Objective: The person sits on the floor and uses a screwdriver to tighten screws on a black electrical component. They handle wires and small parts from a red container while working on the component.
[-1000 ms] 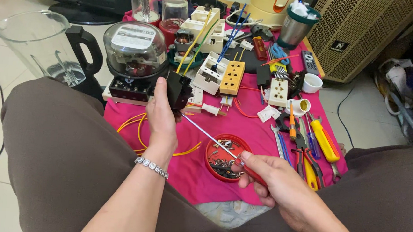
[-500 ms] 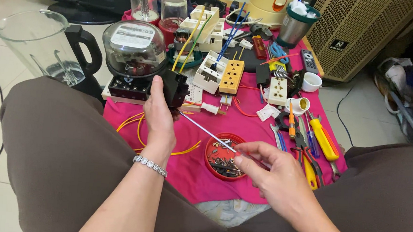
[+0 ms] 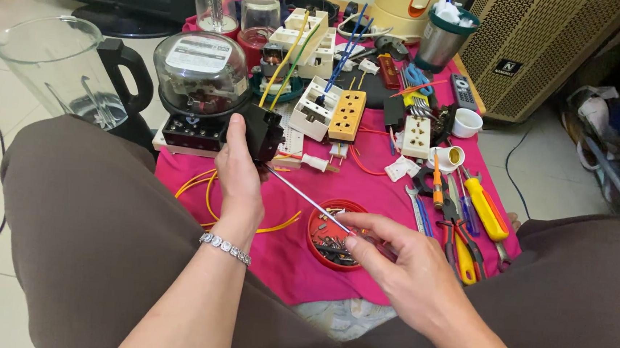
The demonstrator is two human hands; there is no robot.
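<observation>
My left hand (image 3: 239, 174) grips a small black boxy part (image 3: 263, 131) in front of a round glass-domed electric meter (image 3: 202, 79). My right hand (image 3: 399, 269) holds a screwdriver; its thin metal shaft (image 3: 305, 196) runs up and left, with the tip at the underside of the black part. Most of the screwdriver's handle is hidden in my fingers. Just under the shaft sits a red round lid (image 3: 333, 235) filled with several small screws. A beaded bracelet (image 3: 225, 247) circles my left wrist.
A pink cloth (image 3: 282, 259) on the floor carries white and orange socket strips (image 3: 348, 114), pliers and screwdrivers (image 3: 470, 218) at the right, and yellow wire (image 3: 203, 188). A glass blender jug (image 3: 66, 73) stands left. My knees in brown trousers flank the cloth.
My right hand has slid up the screwdriver, fingers now pinching nearer the shaft over the red lid. The left hand and black part stayed in place.
</observation>
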